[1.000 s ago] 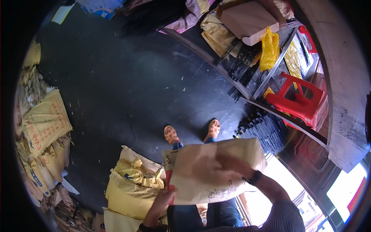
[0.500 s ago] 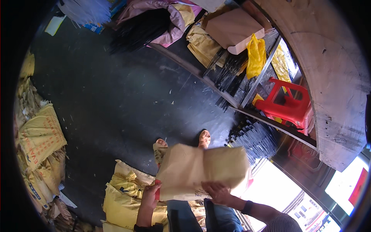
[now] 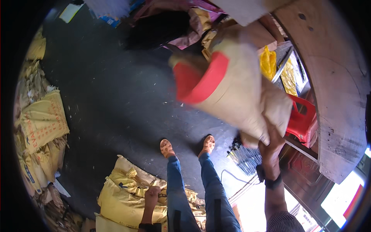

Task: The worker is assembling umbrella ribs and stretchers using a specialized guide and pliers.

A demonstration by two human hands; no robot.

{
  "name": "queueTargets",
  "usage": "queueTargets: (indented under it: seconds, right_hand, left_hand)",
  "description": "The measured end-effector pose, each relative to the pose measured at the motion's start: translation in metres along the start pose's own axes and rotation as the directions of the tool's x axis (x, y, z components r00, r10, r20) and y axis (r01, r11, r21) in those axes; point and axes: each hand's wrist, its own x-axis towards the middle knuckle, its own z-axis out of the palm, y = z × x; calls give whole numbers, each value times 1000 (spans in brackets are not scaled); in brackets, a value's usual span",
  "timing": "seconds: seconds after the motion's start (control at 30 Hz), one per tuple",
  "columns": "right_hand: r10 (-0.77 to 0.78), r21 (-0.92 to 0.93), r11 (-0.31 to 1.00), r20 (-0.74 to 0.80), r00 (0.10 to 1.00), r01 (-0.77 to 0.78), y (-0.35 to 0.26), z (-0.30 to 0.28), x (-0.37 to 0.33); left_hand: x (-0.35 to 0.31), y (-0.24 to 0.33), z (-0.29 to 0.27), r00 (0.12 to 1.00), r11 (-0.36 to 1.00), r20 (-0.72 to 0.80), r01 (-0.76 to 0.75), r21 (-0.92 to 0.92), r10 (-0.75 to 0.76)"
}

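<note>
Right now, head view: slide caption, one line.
Right hand grips a tan sack with a red band; left hand, off it, above yellow sacks.

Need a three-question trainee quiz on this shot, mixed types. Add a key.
1. Which of the person's hands grips the raised tan sack?
2. True or false: the left hand is apart from that sack.
3. Where is the red plastic stool relative to the person's feet? A) to the left; B) to the right; C) between them.

Key: 1: the right hand. 2: true. 3: B.
</note>
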Motion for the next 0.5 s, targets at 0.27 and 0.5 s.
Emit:
queueTargets:
  seconds: [0.27, 0.5]
  right_hand:
    - [-130, -494, 868, -138, 982, 45, 132, 108, 96]
    - [-101, -310, 894, 563, 820, 323, 251, 263, 68]
  left_hand:
    - [10, -103, -57, 997, 886, -4, 69, 459, -76]
    - [163, -72, -88, 991, 637, -66, -25, 770, 120]
